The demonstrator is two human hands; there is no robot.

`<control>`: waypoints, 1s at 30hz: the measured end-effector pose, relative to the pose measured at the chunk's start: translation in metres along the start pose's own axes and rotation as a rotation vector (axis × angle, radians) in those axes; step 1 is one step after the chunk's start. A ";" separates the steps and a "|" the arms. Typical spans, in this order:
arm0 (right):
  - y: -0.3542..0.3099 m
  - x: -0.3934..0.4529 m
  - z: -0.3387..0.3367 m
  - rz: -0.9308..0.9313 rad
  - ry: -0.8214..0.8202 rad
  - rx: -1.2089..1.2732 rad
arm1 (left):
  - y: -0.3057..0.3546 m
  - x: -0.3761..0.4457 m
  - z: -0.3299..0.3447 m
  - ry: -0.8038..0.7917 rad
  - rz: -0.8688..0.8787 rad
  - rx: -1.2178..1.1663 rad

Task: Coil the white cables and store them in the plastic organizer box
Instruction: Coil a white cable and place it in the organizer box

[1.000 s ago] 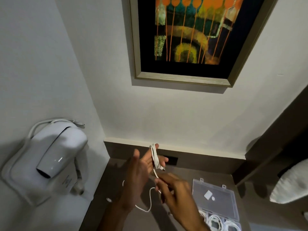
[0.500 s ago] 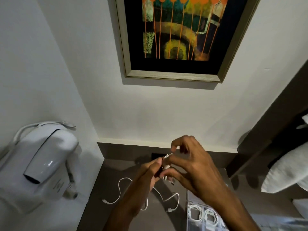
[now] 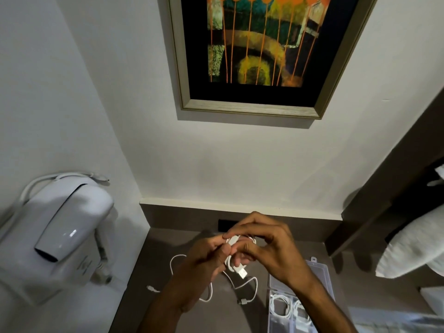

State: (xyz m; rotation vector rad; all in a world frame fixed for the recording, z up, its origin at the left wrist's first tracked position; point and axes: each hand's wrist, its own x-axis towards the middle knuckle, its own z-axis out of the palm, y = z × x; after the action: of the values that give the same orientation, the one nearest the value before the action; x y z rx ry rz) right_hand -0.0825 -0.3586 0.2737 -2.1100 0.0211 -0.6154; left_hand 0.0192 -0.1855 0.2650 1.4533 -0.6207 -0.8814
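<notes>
Both hands meet above the brown counter [image 3: 153, 265], holding a small coiled white cable [image 3: 234, 265] between them. My left hand [image 3: 204, 263] pinches the coil from the left. My right hand [image 3: 269, 248] grips its top with fingertips, and the USB plug [image 3: 241, 272] sticks out below. A second loose white cable [image 3: 245, 288] lies on the counter under my hands. The clear plastic organizer box [image 3: 319, 270] sits open at the lower right, with coiled white cables [image 3: 281, 307] in its compartments.
A white wall-mounted hair dryer [image 3: 60, 224] hangs on the left wall. A framed painting [image 3: 259, 51] is above the counter. A dark socket [image 3: 224, 225] sits in the back panel. A white pillow [image 3: 415, 248] lies at the right.
The cable wound round my left hand's fingers has come off into a small coil held between both hands. My right hand rose from below to the coil's top.
</notes>
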 end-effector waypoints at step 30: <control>0.022 -0.074 0.027 0.154 0.540 -0.386 | -0.028 0.030 0.023 -0.068 0.158 0.339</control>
State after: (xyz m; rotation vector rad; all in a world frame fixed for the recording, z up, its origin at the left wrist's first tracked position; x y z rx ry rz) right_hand -0.1311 -0.3327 0.2125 -2.2086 0.6435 -1.1393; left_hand 0.0140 -0.2207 0.2346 1.6537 -0.9587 -0.7273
